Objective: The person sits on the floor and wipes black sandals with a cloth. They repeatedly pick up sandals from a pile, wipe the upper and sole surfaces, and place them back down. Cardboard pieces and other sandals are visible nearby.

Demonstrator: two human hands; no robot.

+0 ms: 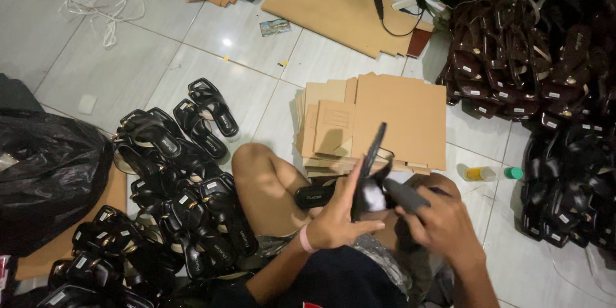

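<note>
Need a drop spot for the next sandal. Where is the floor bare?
Bare tile between the white cord, black bag and sandal pile; another patch between the flattened box stack and far cardboard sheet. Crowded along the right-hand sandal heaps.

My one camera sits on my head, looking steeply down and forward, close over my fingers (346,196); the tiled floor (128,64) stretches beyond and beside them.
</note>
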